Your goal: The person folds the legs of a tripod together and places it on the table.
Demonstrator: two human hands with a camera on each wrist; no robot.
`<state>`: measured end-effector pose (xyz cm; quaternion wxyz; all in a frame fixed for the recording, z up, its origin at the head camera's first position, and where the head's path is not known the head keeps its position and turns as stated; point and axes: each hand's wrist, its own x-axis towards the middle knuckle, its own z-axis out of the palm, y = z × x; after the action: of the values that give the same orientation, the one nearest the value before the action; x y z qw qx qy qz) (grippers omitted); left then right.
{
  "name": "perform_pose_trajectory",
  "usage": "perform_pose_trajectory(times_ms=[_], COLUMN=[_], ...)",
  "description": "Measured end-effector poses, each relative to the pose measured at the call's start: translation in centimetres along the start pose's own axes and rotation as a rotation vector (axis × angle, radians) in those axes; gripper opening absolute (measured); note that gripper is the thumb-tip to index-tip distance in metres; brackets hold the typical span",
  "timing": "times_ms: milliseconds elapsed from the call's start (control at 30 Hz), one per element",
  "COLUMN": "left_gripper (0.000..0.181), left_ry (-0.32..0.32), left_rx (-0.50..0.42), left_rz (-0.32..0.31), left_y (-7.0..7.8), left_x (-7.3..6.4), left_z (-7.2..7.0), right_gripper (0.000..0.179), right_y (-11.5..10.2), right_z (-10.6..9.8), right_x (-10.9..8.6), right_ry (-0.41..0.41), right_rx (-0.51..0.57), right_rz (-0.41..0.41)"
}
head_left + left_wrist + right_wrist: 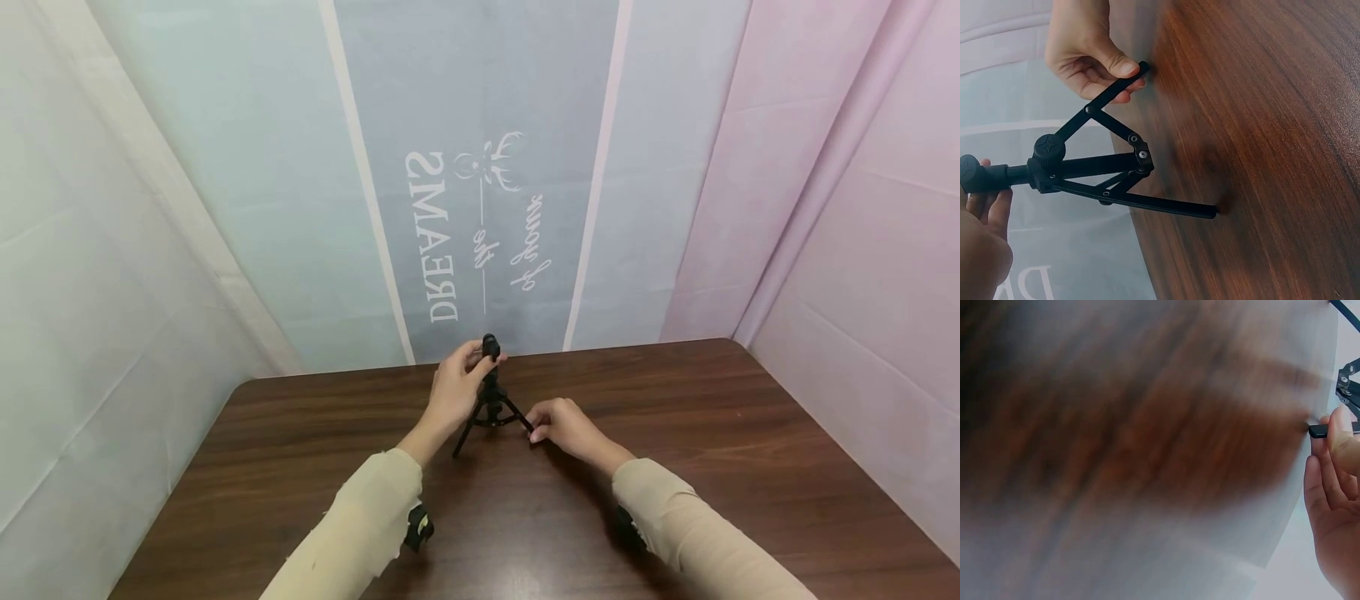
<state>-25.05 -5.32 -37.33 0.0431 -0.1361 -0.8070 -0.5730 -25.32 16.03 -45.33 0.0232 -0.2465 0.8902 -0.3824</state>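
A small black tripod (492, 400) stands upright near the table's far edge with its legs spread. My left hand (454, 382) grips its upper part, just under the head. Low on the right side, my right hand (564, 426) pinches the end of one leg between thumb and fingers. In the left wrist view the tripod's centre column (1094, 165), hinged braces and round knob (1049, 149) show plainly, with the right hand (1088, 53) on a leg tip. The right wrist view catches that leg's end (1319, 430) under the right thumb; most of the tripod lies outside that frame.
The brown wood-grain table (510, 517) spans the lower view. Behind it hangs a pale cloth backdrop (487, 83) with mirrored lettering, and cloth walls rise on both sides. A black wrist device (418, 527) shows at the left sleeve.
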Motion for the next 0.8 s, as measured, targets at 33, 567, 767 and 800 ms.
perform_pose_trajectory(times_ms=[33, 567, 767, 800], left_gripper=[0.027, 0.032, 0.031, 0.031], left_ry=[0.004, 0.016, 0.016, 0.010], left_rx=[0.001, 0.031, 0.030, 0.021], left_rz=[-0.001, -0.014, -0.006, -0.003], left_y=[0.0, -0.2, -0.2, -0.2], left_x=[0.0, 0.3, 0.3, 0.2], left_z=[0.0, -0.4, -0.3, -0.2], right_gripper=[0.008, 0.008, 0.008, 0.008], right_y=[0.0, -0.5, -0.4, -0.4], right_z=[0.1, 0.5, 0.8, 0.9], right_x=[0.1, 0.9, 1.2, 1.3], right_ry=[0.002, 0.028, 0.041, 0.039], right_rx=[-0.001, 0.008, 0.002, 0.005], right_rz=[0.002, 0.013, 0.010, 0.008])
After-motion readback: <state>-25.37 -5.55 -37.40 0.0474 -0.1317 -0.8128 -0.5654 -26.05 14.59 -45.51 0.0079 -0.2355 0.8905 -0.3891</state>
